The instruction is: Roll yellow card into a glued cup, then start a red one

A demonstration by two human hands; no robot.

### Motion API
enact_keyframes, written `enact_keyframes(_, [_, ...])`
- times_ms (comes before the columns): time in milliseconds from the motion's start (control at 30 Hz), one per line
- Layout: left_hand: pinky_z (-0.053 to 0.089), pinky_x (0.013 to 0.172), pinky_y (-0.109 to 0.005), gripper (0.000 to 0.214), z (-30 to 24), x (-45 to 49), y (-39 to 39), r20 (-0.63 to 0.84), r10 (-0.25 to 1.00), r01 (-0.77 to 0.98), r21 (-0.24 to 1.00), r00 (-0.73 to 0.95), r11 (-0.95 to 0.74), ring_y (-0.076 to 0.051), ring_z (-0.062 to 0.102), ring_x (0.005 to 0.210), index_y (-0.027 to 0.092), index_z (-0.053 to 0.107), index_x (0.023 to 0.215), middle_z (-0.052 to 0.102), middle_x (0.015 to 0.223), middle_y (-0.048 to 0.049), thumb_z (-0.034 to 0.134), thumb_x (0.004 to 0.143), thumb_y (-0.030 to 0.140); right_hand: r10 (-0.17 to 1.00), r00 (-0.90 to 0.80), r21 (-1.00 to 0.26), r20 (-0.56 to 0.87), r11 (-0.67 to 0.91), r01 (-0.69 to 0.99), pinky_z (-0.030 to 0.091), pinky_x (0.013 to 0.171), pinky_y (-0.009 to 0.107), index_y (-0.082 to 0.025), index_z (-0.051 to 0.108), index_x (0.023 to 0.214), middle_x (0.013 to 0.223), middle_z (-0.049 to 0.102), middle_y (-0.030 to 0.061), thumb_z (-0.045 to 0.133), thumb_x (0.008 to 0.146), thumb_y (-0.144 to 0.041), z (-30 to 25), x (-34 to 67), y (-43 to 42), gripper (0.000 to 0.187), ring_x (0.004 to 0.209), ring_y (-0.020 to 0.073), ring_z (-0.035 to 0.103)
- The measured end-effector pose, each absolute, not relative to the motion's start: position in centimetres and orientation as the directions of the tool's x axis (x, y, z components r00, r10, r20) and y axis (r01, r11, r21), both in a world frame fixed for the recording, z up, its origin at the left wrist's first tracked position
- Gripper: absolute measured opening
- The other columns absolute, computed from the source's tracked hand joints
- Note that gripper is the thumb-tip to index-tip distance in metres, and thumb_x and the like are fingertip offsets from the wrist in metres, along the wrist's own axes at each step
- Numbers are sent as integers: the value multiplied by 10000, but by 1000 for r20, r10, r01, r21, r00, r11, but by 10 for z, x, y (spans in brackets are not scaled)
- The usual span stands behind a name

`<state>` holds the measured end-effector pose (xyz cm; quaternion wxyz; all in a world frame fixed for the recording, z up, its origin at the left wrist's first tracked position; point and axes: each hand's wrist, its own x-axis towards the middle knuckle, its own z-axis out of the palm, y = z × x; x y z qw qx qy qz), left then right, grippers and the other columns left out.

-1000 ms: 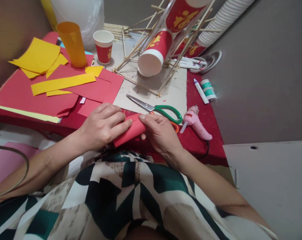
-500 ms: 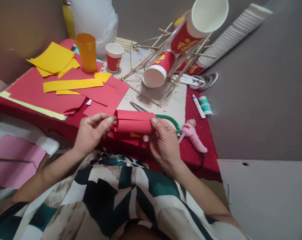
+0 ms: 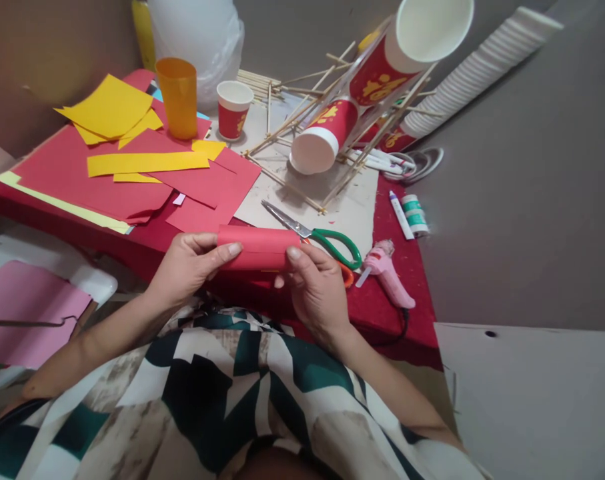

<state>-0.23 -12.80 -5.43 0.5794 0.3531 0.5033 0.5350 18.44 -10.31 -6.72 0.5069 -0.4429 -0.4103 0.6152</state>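
A piece of red paper point(image 3: 257, 248), rolled or folded over into a flattened tube, is held up between my two hands above the table's front edge. My left hand point(image 3: 195, 263) pinches its left end, thumb on top. Its right end sits between the thumb and fingers of my right hand point(image 3: 318, 283). Just behind the paper lie scissors point(image 3: 288, 219) with green handles, their blades pointing back left. Part of an orange handle point(image 3: 348, 275) shows beside my right hand. A pink glue gun point(image 3: 389, 270) rests farther right.
Behind stands a stick frame point(image 3: 282, 180) carrying joined paper cups point(image 3: 337, 123). A cup stack point(image 3: 475, 77) leans on the wall. Red sheets point(image 3: 97, 183), yellow pieces point(image 3: 109, 110), an orange tumbler point(image 3: 177, 100) and a paper cup point(image 3: 235, 110) occupy the left. A marker point(image 3: 401, 215) lies right.
The red paper has shifted slightly left and its open seam now looks closed over. My left thumb has moved onto it, and more of the scissors shows.
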Motion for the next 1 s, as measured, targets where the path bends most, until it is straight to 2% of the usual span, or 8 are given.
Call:
enact_keyframes(200, [572,607,-220,251,-60,-2,-127,-227,971,-303,933,-72,195,-141,692,632,176,800,868,774,746,-26,877,643,259,988,-99,-956,-116,-138,-258,459,451,209,-225,745,799,679,685,-49,818,711,-386,-68,187,-102,198,463,74,524])
enact_keyframes(400, [617,745,-282,321,-60,-3,-127,-199,979,-270,946,-41,181,-191,745,786,170,793,932,798,888,-54,884,634,246,994,-71,-979,-86,-97,-180,422,439,212,-213,730,761,610,656,-50,800,736,-405,-65,191,-100,206,438,76,505])
enact_keyframes(567, [610,719,-251,266,-56,-2,-126,-185,983,-249,951,7,181,-178,743,770,183,796,898,799,870,-41,872,653,250,994,-55,-966,-94,-104,-236,447,440,212,-225,728,785,617,654,-61,809,730,-386,-68,193,-97,189,445,79,524])
enact_keyframes(767, [598,719,-269,275,-51,5,-128,-170,984,-142,977,-48,161,-192,724,769,174,804,885,794,868,-49,864,660,321,995,-13,-926,-103,-101,-364,438,400,188,-232,733,764,699,698,-61,846,667,-316,-67,189,-95,171,419,55,526])
enact_keyframes(900, [523,568,-218,242,-50,8,-127,-160,981,-122,982,-106,147,-123,614,575,156,773,743,727,673,-5,840,685,382,993,-62,-939,-105,-119,-321,440,416,197,-235,730,797,731,709,-56,837,668,-323,-67,189,-97,189,428,56,519])
enact_keyframes(1000, [390,447,-184,349,-48,8,-125,-106,985,-74,993,-139,96,-64,439,438,148,673,559,552,469,39,799,728,426,990,-89,-956,-106,-127,-265,449,436,221,-239,718,794,698,684,-51,799,710,-395,-67,193,-98,195,450,76,517])
